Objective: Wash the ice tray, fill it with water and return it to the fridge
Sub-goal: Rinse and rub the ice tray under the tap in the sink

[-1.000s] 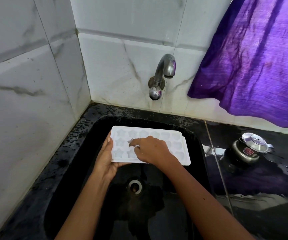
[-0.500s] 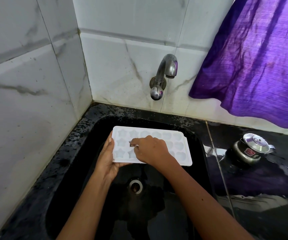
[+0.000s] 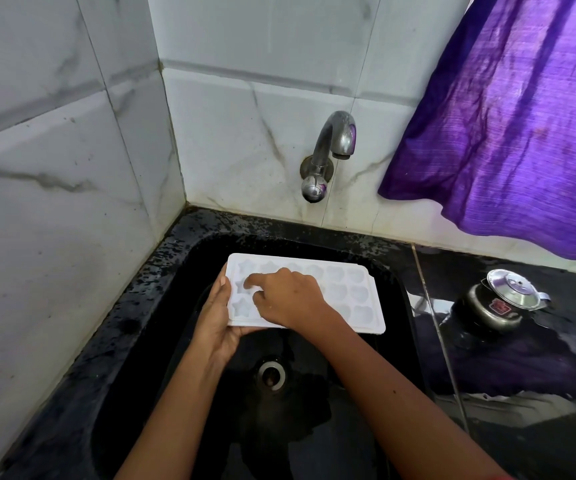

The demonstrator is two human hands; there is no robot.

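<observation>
Both hands hold the white ice tray (image 3: 356, 296) over the black sink (image 3: 162, 306), below the tap (image 3: 331, 143). Left hand (image 3: 215, 323) grips its left end; right hand (image 3: 288, 296) rests on top, fingers (image 3: 253, 280) curled into a mould.

The right hand (image 3: 288, 296) lies over the middle of the white plastic ice tray with star and heart moulds (image 3: 356, 296), hiding several of its cells, and the shapes of the far row are too faint to tell apart. The left hand (image 3: 215, 320) covers the tray's near left corner, its fingers out of sight beneath. Both forearms are cut off by the bottom edge. The purple cloth hanging on the right (image 3: 522, 116) runs out past the top and right edges. The label on the small steel lidded pot (image 3: 501, 303) is too small to read
</observation>
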